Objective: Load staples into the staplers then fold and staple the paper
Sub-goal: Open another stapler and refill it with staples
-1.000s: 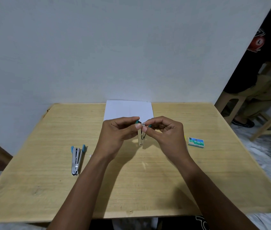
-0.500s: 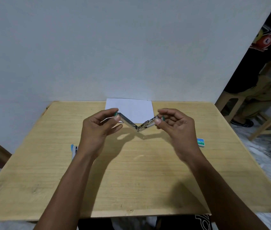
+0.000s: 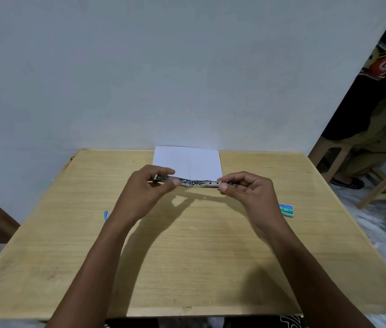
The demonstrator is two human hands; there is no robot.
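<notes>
Both hands hold one stapler (image 3: 193, 182) above the desk (image 3: 187, 256), swung open nearly flat: the left hand (image 3: 143, 192) pinches one end, the right hand (image 3: 246, 189) the other, probably to bare the staple channel. The paper (image 3: 188, 162) lies at the far edge, the staple box (image 3: 286, 210) near the right edge, within reach.

even overhead light, soft shadows, wide-angle edge warp
</notes>
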